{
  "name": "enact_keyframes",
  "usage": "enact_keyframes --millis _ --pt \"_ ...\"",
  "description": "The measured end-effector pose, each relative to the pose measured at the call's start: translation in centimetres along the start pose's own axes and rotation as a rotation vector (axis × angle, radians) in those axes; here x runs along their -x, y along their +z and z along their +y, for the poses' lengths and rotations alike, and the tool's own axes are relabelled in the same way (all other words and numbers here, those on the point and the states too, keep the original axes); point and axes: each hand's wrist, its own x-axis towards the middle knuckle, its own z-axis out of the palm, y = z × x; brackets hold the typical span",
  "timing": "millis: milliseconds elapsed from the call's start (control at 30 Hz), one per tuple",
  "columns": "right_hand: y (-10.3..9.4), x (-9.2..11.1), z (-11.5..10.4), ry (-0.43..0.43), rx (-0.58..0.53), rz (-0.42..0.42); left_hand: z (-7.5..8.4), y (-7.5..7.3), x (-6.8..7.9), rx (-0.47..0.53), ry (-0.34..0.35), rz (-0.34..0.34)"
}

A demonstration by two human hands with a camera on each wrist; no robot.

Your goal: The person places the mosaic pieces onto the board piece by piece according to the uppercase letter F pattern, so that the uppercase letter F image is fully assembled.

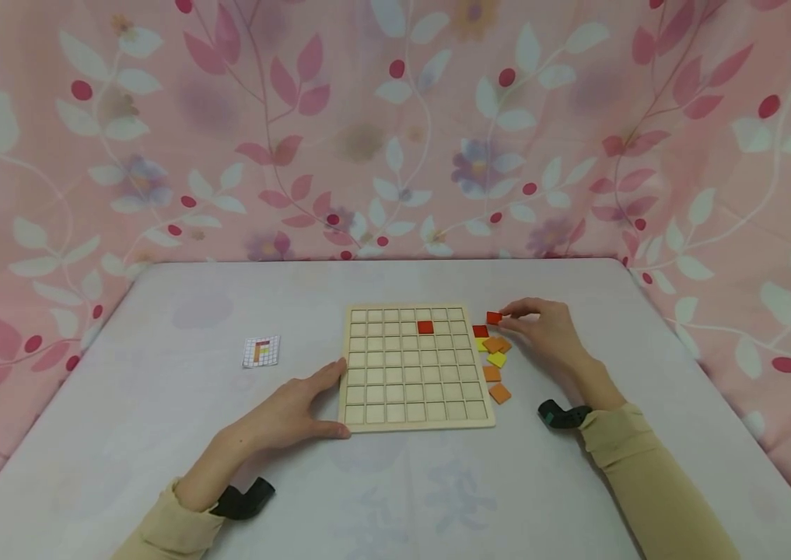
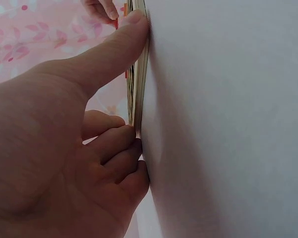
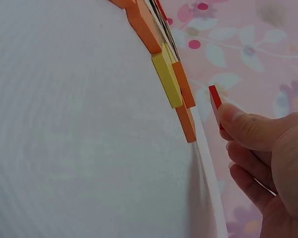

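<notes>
A square wooden grid board [image 1: 414, 426] lies on the table, with one red square tile [image 1: 425, 327] in a cell of its second row from the back. My left hand [image 1: 283, 412] rests against the board's left edge, thumb at the near corner; in the left wrist view the thumb [image 2: 111, 52] touches the board's side. Right of the board my right hand [image 1: 545, 330] pinches a second red tile [image 3: 214, 101] between thumb and fingers, held above the table. Below it lie another red tile [image 1: 481, 331], several orange tiles [image 1: 500, 393] and yellow tiles [image 1: 496, 359].
A small card with a printed coloured grid [image 1: 261, 351] lies left of the board. The pale cloth-covered table [image 1: 395, 498] runs back to a pink floral curtain [image 1: 367, 132]. Some loose tiles overlap along the board's right edge.
</notes>
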Motion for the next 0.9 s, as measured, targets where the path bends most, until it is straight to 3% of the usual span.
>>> enact_keyframes --millis 300,900 --pt "1.0 -0.9 -2.6 -0.007 -0.056 -0.020 -0.1 0.0 0.1 -0.001 -0.003 0.007" --pt "5.2 -2.4 -6.7 -0.083 -0.199 -0.044 0.1 0.0 0.1 0.001 -0.012 0.002"
